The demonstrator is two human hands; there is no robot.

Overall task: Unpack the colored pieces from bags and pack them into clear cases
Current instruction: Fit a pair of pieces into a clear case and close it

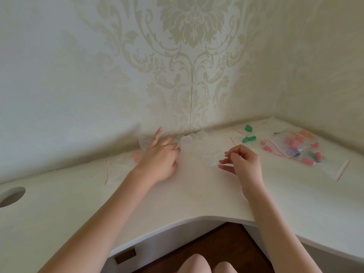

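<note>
On the white corner desk (197,194), the right hand (244,162) pinches a small clear case (211,163) at its fingertips. Left of that case, the left hand (159,154) reaches with index finger straight; whether it grasps anything cannot be told. Beyond the case sits a pile of clear cases (195,139). Far right lie green pieces (249,137) and a bag of colored pieces (295,148). The slick case could slip from so light a pinch. Transparent cases blur into the desk, so their number is unclear.
</note>
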